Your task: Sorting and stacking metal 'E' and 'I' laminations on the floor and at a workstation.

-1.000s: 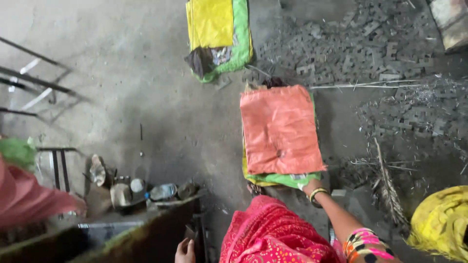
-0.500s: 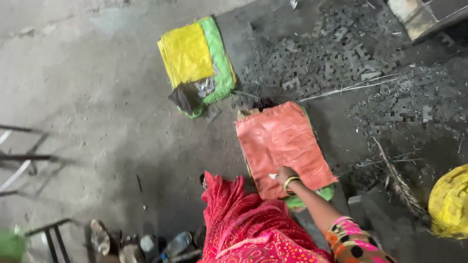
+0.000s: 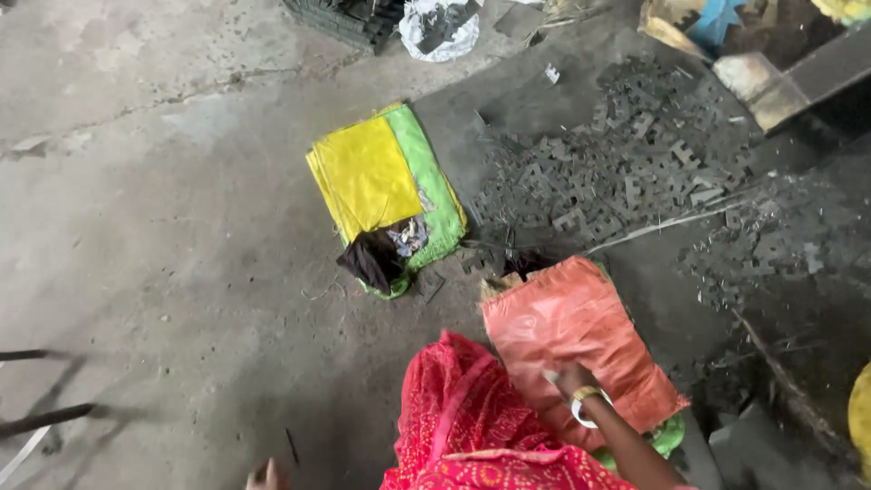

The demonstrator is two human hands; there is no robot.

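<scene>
My right hand [image 3: 570,379] rests on the orange sack [image 3: 572,340], fingers curled; I can't tell if it grips. The sack looks thin, soft and slippery, so I'd take hold of it by an edge.

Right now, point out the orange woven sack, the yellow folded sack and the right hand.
orange woven sack [image 3: 567,331], head view, its flat middle.
yellow folded sack [image 3: 363,174], head view, top face.
right hand [image 3: 570,379], head view, its back.

Grey concrete floor [image 3: 163,227] and the things lying directly on it.
Orange sack cushion [image 3: 567,336] near centre-right; yellow-and-green folded sacks [image 3: 386,177] farther left, a dark cloth [image 3: 370,259] at their near edge; scattered dark metal stampings [image 3: 626,163] far right; a white crumpled bag [image 3: 435,27] at the far edge.
</scene>
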